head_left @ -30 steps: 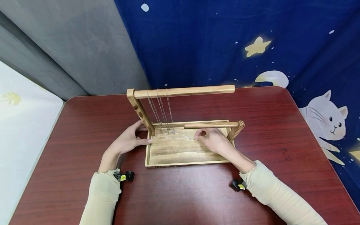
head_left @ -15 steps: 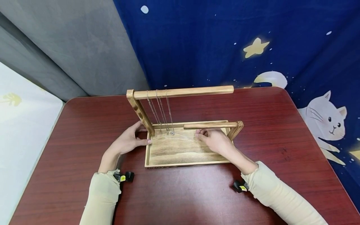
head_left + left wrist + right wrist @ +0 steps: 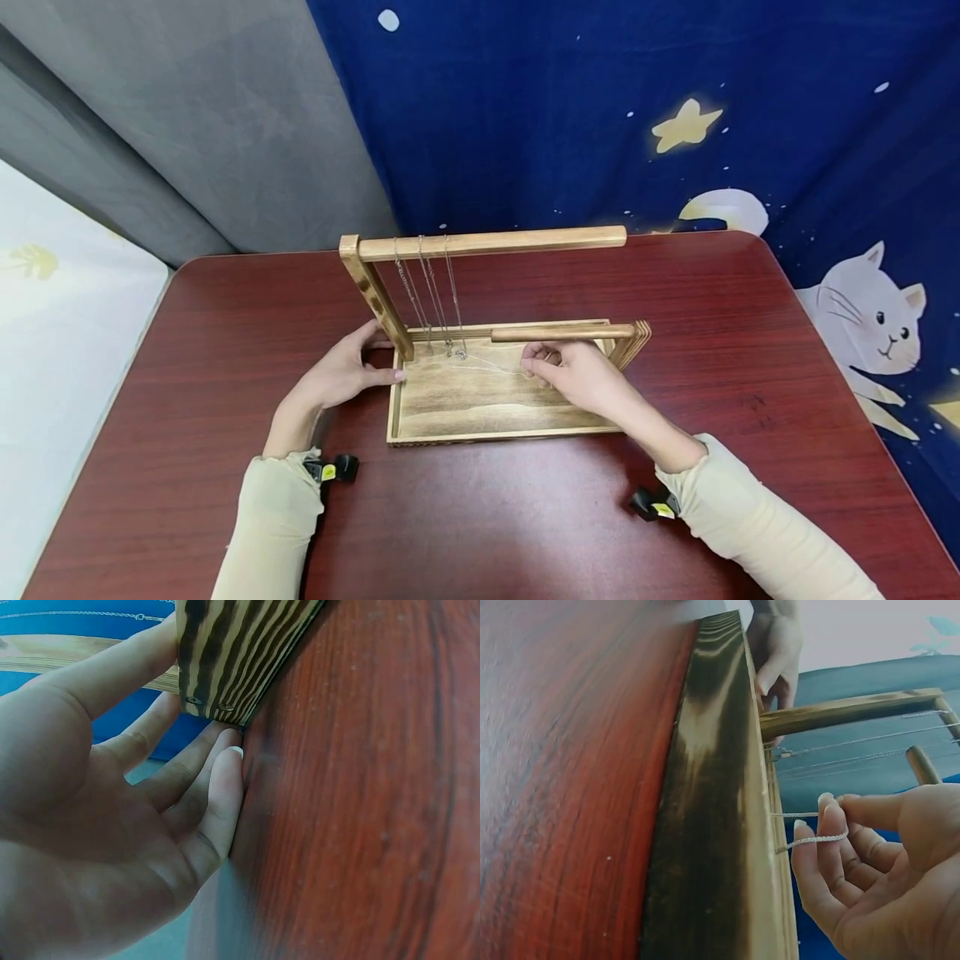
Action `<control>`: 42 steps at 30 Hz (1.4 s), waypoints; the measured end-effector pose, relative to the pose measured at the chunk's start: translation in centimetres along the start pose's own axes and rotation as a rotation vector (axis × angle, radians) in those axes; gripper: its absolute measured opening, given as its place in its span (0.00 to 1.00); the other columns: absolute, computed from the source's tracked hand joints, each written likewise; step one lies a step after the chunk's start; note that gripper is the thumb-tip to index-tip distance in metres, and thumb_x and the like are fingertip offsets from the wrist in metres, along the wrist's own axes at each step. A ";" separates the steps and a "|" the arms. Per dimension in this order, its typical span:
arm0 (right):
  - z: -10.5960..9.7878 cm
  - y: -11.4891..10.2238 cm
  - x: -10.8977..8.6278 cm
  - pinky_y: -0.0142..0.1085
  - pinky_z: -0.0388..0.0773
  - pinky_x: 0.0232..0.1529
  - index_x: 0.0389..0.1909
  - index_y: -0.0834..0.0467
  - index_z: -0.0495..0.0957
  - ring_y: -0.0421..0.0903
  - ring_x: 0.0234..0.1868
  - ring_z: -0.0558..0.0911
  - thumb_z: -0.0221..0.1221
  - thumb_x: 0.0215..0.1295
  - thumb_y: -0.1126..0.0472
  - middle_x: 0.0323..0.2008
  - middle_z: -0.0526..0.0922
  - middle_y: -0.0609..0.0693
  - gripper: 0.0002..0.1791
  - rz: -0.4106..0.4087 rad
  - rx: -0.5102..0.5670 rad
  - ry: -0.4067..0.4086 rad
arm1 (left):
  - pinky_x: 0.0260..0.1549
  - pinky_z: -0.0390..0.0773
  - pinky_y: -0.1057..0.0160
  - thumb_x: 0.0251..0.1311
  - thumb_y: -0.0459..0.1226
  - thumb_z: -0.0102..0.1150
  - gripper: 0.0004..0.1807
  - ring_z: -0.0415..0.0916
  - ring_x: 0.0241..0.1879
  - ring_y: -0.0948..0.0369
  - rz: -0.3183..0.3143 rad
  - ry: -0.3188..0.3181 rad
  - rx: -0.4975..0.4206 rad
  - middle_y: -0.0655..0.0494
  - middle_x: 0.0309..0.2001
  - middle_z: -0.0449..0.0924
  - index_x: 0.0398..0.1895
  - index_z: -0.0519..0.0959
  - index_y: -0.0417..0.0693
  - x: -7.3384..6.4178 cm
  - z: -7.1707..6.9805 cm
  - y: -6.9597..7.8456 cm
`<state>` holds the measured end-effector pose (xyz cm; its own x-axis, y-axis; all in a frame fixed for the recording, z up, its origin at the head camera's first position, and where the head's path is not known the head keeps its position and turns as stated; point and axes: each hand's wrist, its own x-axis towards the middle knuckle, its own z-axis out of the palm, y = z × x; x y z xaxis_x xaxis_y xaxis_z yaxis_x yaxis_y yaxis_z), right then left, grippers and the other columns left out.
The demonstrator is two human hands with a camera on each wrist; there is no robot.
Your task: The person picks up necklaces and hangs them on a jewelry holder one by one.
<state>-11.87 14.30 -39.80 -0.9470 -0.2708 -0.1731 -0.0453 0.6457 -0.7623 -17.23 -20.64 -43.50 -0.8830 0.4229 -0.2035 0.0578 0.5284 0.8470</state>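
A wooden jewelry stand with a tray base stands on the table. My left hand holds its left end: the thumb lies on the rim and the other fingers reach behind the post. Up close, the left wrist view has those fingers against the tray's striped end. Above the tray, my right hand pinches a thin silver necklace between thumb and fingertips. In the right wrist view the chain loops over a finger; its far part lies on the tray near the hanging pendants.
Several silver necklaces hang at the left of the upper bar. A shorter, lower bar passes just over my right hand. Dark red table surrounds the stand, with curtains behind.
My right wrist and forearm have shifted a little to the right, while the fingertips stay at nearly the same spot with the chain. My left hand stays in place.
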 end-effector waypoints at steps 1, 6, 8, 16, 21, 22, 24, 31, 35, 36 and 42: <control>-0.1 -0.1 -0.1 0.38 0.73 0.30 0.38 0.49 0.82 0.47 0.28 0.81 0.59 0.71 0.50 0.28 0.84 0.50 0.08 -0.003 0.018 -0.004 | 0.37 0.74 0.66 0.57 0.37 0.72 0.42 0.71 0.60 0.49 0.002 0.000 0.002 0.42 0.62 0.73 0.72 0.60 0.43 0.0 0.0 0.1; -0.5 -0.6 -0.6 0.37 0.73 0.27 0.40 0.49 0.84 0.49 0.28 0.81 0.63 0.68 0.52 0.28 0.84 0.51 0.07 -0.014 0.075 -0.024 | 0.37 0.73 0.67 0.58 0.36 0.72 0.42 0.72 0.57 0.49 0.006 0.000 -0.005 0.41 0.62 0.72 0.73 0.60 0.42 0.0 -0.1 0.2; -0.6 -0.8 -0.7 0.36 0.73 0.25 0.41 0.50 0.85 0.49 0.27 0.81 0.63 0.68 0.53 0.26 0.84 0.52 0.07 -0.016 0.090 -0.039 | 0.37 0.73 0.67 0.57 0.36 0.72 0.42 0.72 0.58 0.49 0.007 0.001 -0.007 0.41 0.62 0.72 0.72 0.60 0.42 0.0 -0.1 0.2; -1.0 -1.1 -1.4 0.34 0.71 0.23 0.41 0.49 0.87 0.52 0.29 0.83 0.63 0.67 0.55 0.27 0.85 0.51 0.07 -0.053 0.109 -0.079 | 0.37 0.74 0.66 0.56 0.37 0.73 0.41 0.69 0.62 0.50 0.014 0.002 -0.002 0.44 0.62 0.72 0.71 0.62 0.43 0.1 0.0 0.1; -1.4 -1.6 -1.9 0.33 0.73 0.25 0.45 0.49 0.87 0.52 0.31 0.84 0.63 0.67 0.58 0.30 0.86 0.48 0.08 -0.110 0.114 -0.093 | 0.36 0.75 0.66 0.57 0.38 0.73 0.43 0.68 0.63 0.50 0.008 -0.004 -0.012 0.45 0.62 0.72 0.73 0.60 0.45 0.1 0.0 -0.1; -1.5 -1.7 -2.1 0.33 0.73 0.26 0.46 0.48 0.86 0.51 0.31 0.84 0.63 0.67 0.58 0.30 0.86 0.47 0.09 -0.118 0.116 -0.099 | 0.36 0.76 0.66 0.57 0.38 0.73 0.43 0.68 0.63 0.50 0.007 -0.004 -0.015 0.45 0.62 0.72 0.73 0.60 0.45 0.1 0.0 -0.1; -1.8 -1.9 -2.2 0.34 0.76 0.28 0.49 0.49 0.86 0.50 0.32 0.85 0.61 0.68 0.61 0.30 0.86 0.45 0.11 -0.131 0.140 -0.123 | 0.36 0.76 0.66 0.56 0.38 0.73 0.43 0.69 0.63 0.50 0.007 -0.002 -0.018 0.45 0.62 0.72 0.72 0.61 0.45 0.1 0.0 -0.1; -2.2 -2.4 -2.8 0.43 0.83 0.39 0.57 0.57 0.81 0.53 0.36 0.87 0.51 0.70 0.73 0.34 0.88 0.49 0.20 -0.175 0.288 -0.211 | 0.36 0.74 0.67 0.55 0.36 0.73 0.41 0.69 0.62 0.50 0.008 0.003 -0.014 0.45 0.62 0.72 0.71 0.62 0.44 0.1 0.0 -0.1; -2.3 -2.5 -3.0 0.47 0.83 0.40 0.58 0.55 0.80 0.55 0.36 0.88 0.51 0.69 0.74 0.35 0.89 0.49 0.22 -0.159 0.335 -0.223 | 0.36 0.74 0.67 0.56 0.36 0.73 0.41 0.69 0.62 0.50 0.006 0.001 -0.018 0.45 0.63 0.72 0.71 0.62 0.44 0.2 0.0 -0.1; -2.4 -2.5 -3.0 0.48 0.83 0.40 0.58 0.55 0.80 0.56 0.36 0.88 0.51 0.69 0.73 0.34 0.89 0.49 0.22 -0.150 0.348 -0.226 | 0.36 0.74 0.67 0.56 0.36 0.73 0.41 0.69 0.62 0.50 0.008 -0.001 -0.018 0.44 0.63 0.72 0.71 0.62 0.44 0.2 0.0 -0.1; -2.8 -2.6 -3.2 0.49 0.83 0.38 0.60 0.53 0.80 0.58 0.34 0.87 0.52 0.68 0.72 0.32 0.89 0.50 0.23 -0.113 0.387 -0.242 | 0.36 0.75 0.67 0.56 0.36 0.73 0.43 0.69 0.62 0.50 0.010 -0.002 -0.018 0.45 0.63 0.72 0.72 0.61 0.45 0.3 0.0 -0.3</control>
<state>-9.63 15.48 -35.55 -0.8394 -0.5125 -0.1811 0.0219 0.3010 -0.9534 -17.50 -20.70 -43.78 -0.8814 0.4298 -0.1958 0.0585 0.5108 0.8577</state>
